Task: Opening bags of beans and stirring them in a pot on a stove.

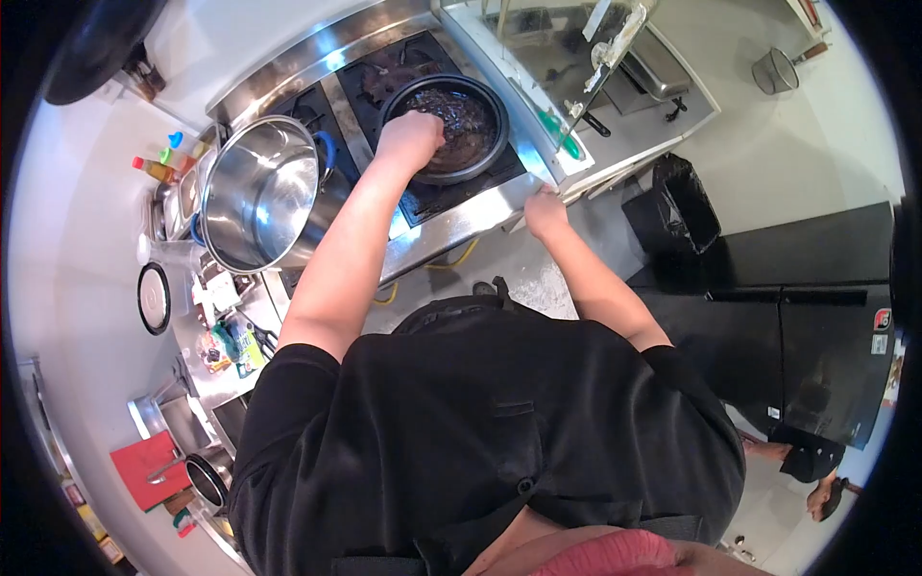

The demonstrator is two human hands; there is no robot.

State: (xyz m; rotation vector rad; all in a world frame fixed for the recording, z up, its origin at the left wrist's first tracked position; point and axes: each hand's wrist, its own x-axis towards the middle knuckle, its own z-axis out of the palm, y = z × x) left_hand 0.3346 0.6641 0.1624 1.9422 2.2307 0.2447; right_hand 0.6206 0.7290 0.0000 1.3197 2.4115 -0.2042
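A round dark pan (497,147) sits on the right burner area of a stainless steel stove (461,223), with shiny dark liquid (464,115) inside. My left hand (412,140) hangs over the pan's near left side, its fingers curled together. Whatever those fingers may hold is hidden behind the hand. At the front right corner of the stove is my right hand (545,210), also curled; its grip is too small to make out. Left of my left forearm stands a large stainless steel stockpot (263,194) with blue handles.
Sauce bottles (155,170) and food packets (241,345) line the left counter. To the right are a glass-fronted counter (547,65), a black bin (677,209) and a black refrigerator (785,345). Another person (807,457) is partly visible at lower right.
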